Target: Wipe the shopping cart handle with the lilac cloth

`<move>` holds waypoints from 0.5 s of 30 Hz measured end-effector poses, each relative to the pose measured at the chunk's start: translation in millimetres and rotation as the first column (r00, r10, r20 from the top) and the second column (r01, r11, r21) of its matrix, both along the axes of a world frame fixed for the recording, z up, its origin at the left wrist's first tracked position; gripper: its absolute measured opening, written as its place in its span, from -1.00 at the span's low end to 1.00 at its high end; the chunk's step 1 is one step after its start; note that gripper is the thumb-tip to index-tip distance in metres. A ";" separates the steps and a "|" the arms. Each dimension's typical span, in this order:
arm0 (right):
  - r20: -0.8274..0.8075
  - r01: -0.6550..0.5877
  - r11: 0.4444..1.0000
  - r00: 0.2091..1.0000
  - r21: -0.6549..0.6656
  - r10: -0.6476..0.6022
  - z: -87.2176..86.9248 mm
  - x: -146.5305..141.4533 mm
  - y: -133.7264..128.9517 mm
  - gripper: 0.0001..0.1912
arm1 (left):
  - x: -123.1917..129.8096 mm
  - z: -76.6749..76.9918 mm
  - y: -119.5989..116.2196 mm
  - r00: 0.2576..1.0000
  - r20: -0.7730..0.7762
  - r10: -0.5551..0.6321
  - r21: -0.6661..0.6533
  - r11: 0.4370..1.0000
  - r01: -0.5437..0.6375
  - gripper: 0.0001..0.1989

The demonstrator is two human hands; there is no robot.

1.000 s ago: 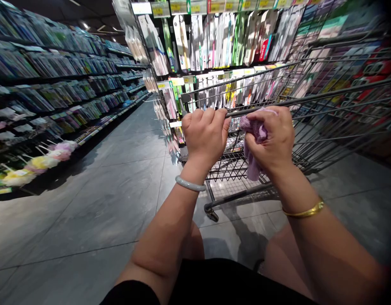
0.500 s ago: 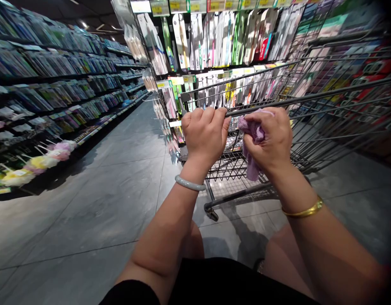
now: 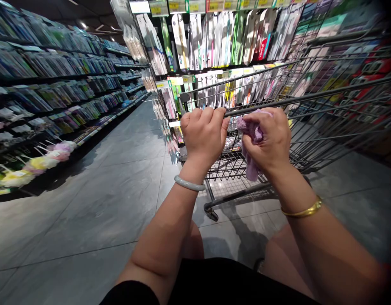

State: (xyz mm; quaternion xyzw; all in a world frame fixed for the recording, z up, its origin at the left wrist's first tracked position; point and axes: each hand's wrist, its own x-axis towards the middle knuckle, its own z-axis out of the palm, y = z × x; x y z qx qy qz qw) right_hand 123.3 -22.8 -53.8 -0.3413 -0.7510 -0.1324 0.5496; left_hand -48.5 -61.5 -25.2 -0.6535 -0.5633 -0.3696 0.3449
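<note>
My left hand (image 3: pixel 204 134) is closed around the dark top rail of a wire shopping cart (image 3: pixel 313 98), near the rail's left end. A grey bangle circles that wrist. To its right, my right hand (image 3: pixel 269 142) grips a bunched purple cloth (image 3: pixel 252 167), whose loose end hangs down beside the cart's mesh side. The right hand is at the same rail, but the cloth and fingers hide whether it also holds the metal. A gold bangle is on the right wrist. Below, a caster wheel (image 3: pixel 211 213) of the cart rests on the floor.
Behind the cart stands a rack of packaged toothbrushes (image 3: pixel 214 40) with price tags. Long shelves of packaged goods (image 3: pixel 55 63) line the left side of an aisle with a grey tiled floor (image 3: pixel 119 182). Fluffy pastel puffs (image 3: pixel 39 163) stick out from the lower left shelf.
Almost nothing differs. Both hands and the cloth appear shifted very slightly left in the view, with the same grips.
</note>
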 end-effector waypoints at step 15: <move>-0.026 -0.003 0.999 1.000 0.033 0.004 0.0 0.5 1.5 -0.57 | -0.8 -0.2 -1.3 1.000 0.007 -0.006 -0.004 1.000 0.006 -0.62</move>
